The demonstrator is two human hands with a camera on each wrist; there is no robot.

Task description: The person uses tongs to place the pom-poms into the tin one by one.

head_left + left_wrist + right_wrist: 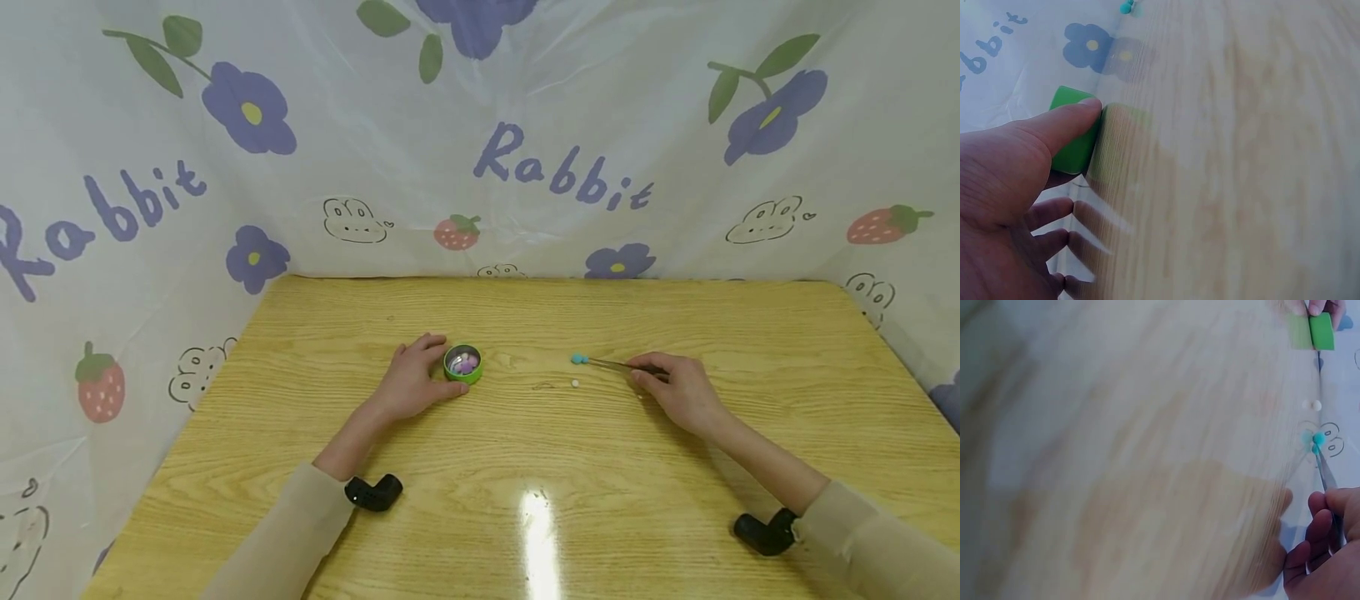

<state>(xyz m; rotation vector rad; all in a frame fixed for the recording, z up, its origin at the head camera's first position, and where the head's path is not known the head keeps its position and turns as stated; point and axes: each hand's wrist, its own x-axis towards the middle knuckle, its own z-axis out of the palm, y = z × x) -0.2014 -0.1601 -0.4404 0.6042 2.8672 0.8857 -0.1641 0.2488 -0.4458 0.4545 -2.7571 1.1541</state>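
My left hand (411,379) steadies a small round green tin (471,380), its thumb (1079,119) on the near side and a finger round the far side. Small pink, purple and white pieces (465,363) lie inside the tin. Metal tweezers (611,364) are pinched in my right hand (682,396), pointing left. Their tips meet a small turquoise piece (579,359), bead-like in the right wrist view; whether the tips grip it or only touch it I cannot tell. Just nearer than it, a tiny white bead (575,383) sits on the table.
The wood-grain table (450,533) is glossy and reflects light near its front. A white curtain (570,108) printed with flowers and rabbits hangs behind and at the sides. Black camera mounts (375,493) sit at both wrists.
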